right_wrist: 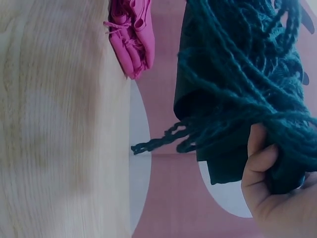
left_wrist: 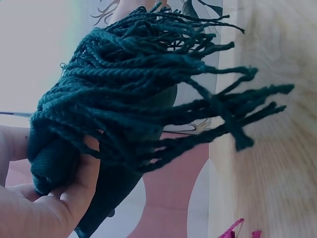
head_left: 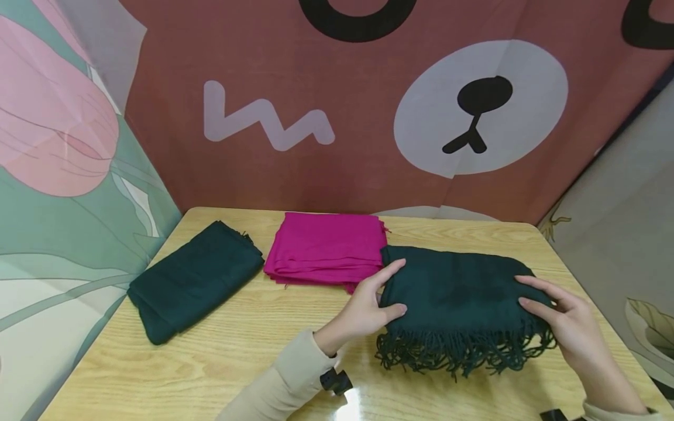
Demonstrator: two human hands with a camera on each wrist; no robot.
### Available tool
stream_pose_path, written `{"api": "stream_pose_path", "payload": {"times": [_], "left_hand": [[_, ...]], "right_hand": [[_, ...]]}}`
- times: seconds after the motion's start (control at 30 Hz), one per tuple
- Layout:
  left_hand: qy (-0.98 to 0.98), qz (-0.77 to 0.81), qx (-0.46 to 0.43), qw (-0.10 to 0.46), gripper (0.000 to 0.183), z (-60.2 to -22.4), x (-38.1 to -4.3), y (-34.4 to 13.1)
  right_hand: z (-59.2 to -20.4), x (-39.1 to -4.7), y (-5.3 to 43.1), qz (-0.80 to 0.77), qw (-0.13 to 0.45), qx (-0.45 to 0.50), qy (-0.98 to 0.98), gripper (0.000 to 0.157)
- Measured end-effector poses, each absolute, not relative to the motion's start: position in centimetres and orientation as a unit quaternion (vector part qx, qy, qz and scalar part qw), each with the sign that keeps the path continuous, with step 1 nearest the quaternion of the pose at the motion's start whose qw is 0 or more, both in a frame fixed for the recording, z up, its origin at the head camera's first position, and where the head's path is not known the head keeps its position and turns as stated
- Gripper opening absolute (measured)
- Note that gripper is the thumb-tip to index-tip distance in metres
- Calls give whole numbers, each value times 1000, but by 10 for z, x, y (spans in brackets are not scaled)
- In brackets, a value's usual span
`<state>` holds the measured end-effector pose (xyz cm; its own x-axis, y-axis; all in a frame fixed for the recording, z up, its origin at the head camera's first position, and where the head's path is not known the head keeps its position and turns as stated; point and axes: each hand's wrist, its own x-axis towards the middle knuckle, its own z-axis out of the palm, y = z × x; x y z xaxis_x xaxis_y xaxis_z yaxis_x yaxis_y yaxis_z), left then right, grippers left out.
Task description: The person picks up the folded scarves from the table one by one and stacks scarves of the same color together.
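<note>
Hanging just above the right part of the table (head_left: pixel 237 362), the folded dark green scarf (head_left: pixel 453 286) is held between two hands, its upper face roughly level and its twisted fringe (head_left: pixel 458 351) dangling along the side nearest the person. The left hand (head_left: pixel 363 307) grips the left end, two digits spread over the top face; the left wrist view shows fingers curled round the thick folded edge. The right hand (head_left: pixel 574 327) grips the opposite end the same way, with two digits on top, and the right wrist view shows its fingers wrapped about the fold under the strands. Both forearms reach in from the near side, the left one angled rightward in a beige sleeve (head_left: pixel 284 377), a small black device (head_left: pixel 336 381) at its wrist. Left of the scarf, near it, a folded magenta cloth (head_left: pixel 329 245) lies toward the far edge; farther left, a second dark green cloth (head_left: pixel 197 280) lies folded and slanted. Behind stands a reddish-brown backdrop (head_left: pixel 358 117) printed with an animal face.
</note>
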<state>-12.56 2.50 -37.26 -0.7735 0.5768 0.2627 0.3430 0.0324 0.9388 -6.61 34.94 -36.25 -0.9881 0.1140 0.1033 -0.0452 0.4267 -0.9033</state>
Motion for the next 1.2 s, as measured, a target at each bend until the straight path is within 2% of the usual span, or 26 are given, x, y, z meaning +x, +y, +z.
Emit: {"api": "stream_pose_path", "payload": {"times": [0.4,1.2], "left_hand": [[714,611,329,101,72,-374,-121,17],[706,621,322,108,69,-377,-115,-7]], "right_hand": [[-366,-62,341,543,65,-35,-836,47],[-370,-58,325,572,55,7,-819,44]]}}
